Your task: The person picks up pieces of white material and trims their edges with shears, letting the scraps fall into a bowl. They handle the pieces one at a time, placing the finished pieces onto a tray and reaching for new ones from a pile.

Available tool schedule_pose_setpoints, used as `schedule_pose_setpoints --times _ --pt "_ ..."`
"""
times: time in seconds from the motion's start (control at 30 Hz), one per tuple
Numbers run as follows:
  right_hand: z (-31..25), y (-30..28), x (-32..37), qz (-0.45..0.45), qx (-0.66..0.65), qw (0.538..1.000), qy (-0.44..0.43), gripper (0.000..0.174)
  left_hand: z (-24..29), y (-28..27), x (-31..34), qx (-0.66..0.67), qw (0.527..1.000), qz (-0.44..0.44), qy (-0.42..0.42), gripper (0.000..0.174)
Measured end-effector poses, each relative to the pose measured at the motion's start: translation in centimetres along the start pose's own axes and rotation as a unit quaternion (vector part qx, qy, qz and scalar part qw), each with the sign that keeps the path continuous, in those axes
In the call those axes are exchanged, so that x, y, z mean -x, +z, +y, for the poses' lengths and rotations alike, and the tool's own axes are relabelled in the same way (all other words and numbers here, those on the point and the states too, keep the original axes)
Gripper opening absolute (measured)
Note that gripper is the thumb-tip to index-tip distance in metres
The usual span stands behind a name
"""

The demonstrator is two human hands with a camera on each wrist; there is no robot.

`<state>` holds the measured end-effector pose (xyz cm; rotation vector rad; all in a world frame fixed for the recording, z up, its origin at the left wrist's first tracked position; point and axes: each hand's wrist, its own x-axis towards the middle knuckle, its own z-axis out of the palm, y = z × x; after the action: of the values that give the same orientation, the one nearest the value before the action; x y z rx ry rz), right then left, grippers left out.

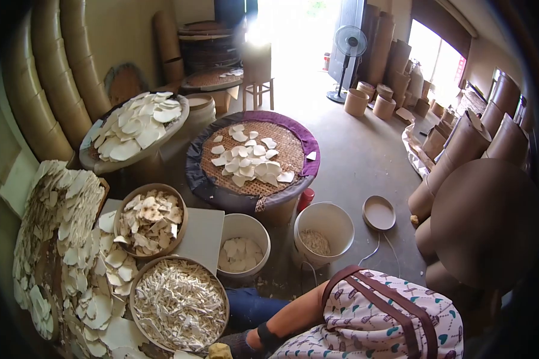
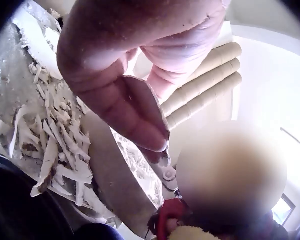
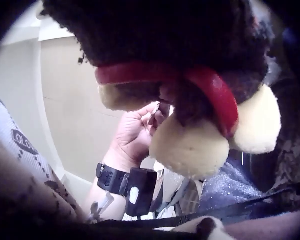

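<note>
In the left wrist view my left hand point(image 2: 132, 35) pinches a thin, curved, pale flat piece point(image 2: 149, 97) between thumb and fingers. Scissors point(image 2: 169, 173), their pivot showing, reach its lower edge. Wearing a dark fuzzy glove with yellow padded finger covers, my right hand point(image 3: 170, 45) grips the scissors' red handles point(image 3: 215, 95). The head view catches this gloved hand point(image 1: 241, 346) at the bottom edge, beside a round basket point(image 1: 226, 302) full of white strips point(image 1: 179, 302). My left hand lies outside the head view. Strips point(image 2: 65, 145) also lie below it in the left wrist view.
Large white pieces point(image 1: 96, 257) are heaped at left. A round box point(image 1: 184, 221) of broken pieces stands behind the basket. Two white buckets point(image 1: 265, 239) stand ahead, near a purple-rimmed round tray point(image 1: 310, 140). A lid point(image 1: 379, 213) with a cord lies right; a fan point(image 1: 350, 42) stands far back.
</note>
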<state>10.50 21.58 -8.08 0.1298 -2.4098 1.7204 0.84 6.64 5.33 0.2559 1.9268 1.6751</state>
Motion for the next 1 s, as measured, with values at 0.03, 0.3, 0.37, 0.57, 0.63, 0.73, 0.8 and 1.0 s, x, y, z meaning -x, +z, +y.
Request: schedule_pose_setpoints --times 0.03,0.3,0.37,0.57,0.63,0.73,0.8,1.0 --pt "-0.1 0.3 -0.2 0.003 0.005 1.000 -0.014 0.013 0.3 0.1 0.1 -0.005 1.000 -0.003 0.011 0.046" --pt "-7.5 -4.3 -1.7 -0.059 -0.211 0.976 -0.002 0.013 -2.8 -2.0 -2.1 0.079 0.991 -0.104 0.025 0.062" --pt "-5.5 -3.1 -1.0 -0.089 -0.341 0.922 0.162 0.022 -3.2 -2.3 -1.5 0.106 0.994 -0.003 0.016 0.060" --pt "-4.6 -2.6 -2.1 -0.103 -0.089 0.985 -0.107 0.020 -4.3 0.7 -1.0 0.192 0.956 0.202 0.096 0.047" --pt "-4.4 -2.1 -1.9 -0.147 -0.231 0.962 0.024 0.027 -4.1 0.0 -1.0 0.208 0.961 0.174 0.047 0.044" --pt "-4.5 -1.6 -1.8 -0.163 -0.410 0.882 0.165 0.022 -3.9 -1.1 -1.4 0.186 0.972 0.144 0.015 0.040" --pt "-3.3 -1.2 -1.6 -0.166 -0.292 0.941 0.043 0.017 -3.4 -1.7 -1.3 0.151 0.982 0.117 -0.003 0.040" --pt "-2.5 -0.9 -1.0 -0.150 -0.226 0.961 0.048 0.024 -3.9 -2.3 -1.2 0.142 0.985 0.078 -0.060 0.042"
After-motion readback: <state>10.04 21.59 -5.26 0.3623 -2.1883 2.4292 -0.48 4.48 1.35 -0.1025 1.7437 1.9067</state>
